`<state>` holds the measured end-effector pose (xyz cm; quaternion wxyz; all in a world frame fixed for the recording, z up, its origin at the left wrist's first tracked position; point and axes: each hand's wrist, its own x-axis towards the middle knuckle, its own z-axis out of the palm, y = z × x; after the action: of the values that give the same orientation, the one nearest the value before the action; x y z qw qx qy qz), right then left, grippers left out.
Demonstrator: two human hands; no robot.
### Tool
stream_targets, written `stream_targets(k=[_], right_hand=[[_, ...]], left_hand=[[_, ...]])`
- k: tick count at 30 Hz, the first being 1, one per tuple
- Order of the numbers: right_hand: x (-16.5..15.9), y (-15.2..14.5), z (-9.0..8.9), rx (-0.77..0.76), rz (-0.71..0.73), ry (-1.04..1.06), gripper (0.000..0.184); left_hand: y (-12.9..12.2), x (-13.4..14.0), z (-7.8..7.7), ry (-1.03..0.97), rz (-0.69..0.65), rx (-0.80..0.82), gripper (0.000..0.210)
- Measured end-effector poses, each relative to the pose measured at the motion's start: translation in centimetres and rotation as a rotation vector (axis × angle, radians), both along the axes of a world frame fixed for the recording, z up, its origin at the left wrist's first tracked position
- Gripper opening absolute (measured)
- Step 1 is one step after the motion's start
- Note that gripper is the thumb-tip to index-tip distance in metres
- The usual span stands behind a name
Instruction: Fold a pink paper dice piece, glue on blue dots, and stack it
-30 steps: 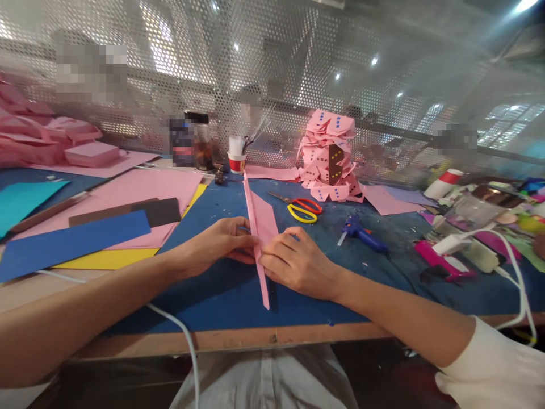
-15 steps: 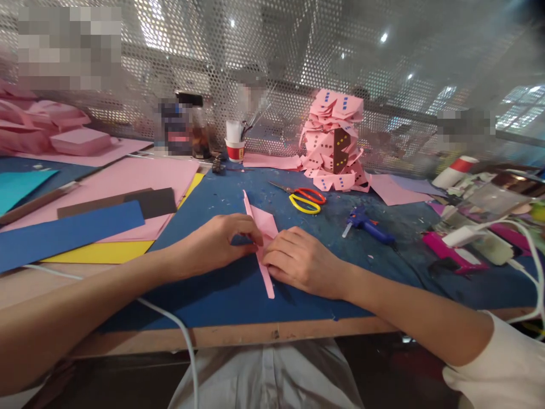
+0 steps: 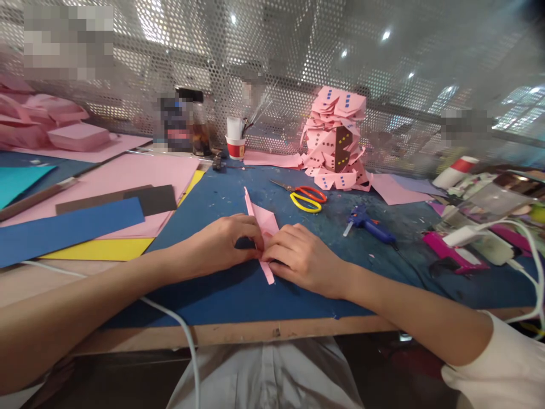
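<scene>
Between my hands lies a narrow folded piece of pink paper [image 3: 264, 217], slanting across the blue mat, with a raised strip along its left edge. My left hand [image 3: 232, 241] pinches that edge between thumb and fingers. From the other side, my right hand [image 3: 300, 255] grips the lower part with bent fingers, which hide the middle of the piece. Beyond them rest scissors [image 3: 307, 197] with one red and one yellow handle. To the right lies a blue glue gun [image 3: 369, 226] with its cord running toward me.
Pink sheets [image 3: 123, 176], a blue strip [image 3: 72, 230] and dark strips [image 3: 153, 203] lie at left. A stack of dotted pink paper pieces [image 3: 326, 139] stands at the back, near a paper cup [image 3: 235, 147]. White cables and a pink item [image 3: 451, 250] crowd the right. A cable [image 3: 181, 321] crosses the front edge.
Both hands stay on the pink paper. Its near end shows a little shorter below my fingers, and my fingertips are closer together along the strip.
</scene>
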<state>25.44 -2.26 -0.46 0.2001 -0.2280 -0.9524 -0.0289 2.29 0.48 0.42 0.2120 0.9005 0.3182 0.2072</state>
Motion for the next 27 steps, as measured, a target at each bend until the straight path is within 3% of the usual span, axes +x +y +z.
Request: stream_targets(k=[13, 22, 27], right_hand=[[-0.7, 0.1, 0.0, -0.064, -0.064, 0.042, 0.024], [-0.8, 0.3, 0.0, -0.084, -0.088, 0.033, 0.024], [-0.8, 0.4, -0.1, -0.09, -0.112, 0.024, 0.024]], left_hand=[[0.2, -0.1, -0.2, -0.023, 0.0, -0.033, 0.005], [-0.7, -0.4, 2.2, 0.047, 0.03, -0.206, 0.012], [-0.8, 0.1, 1.8, -0.015, 0.08, -0.28, 0.022]])
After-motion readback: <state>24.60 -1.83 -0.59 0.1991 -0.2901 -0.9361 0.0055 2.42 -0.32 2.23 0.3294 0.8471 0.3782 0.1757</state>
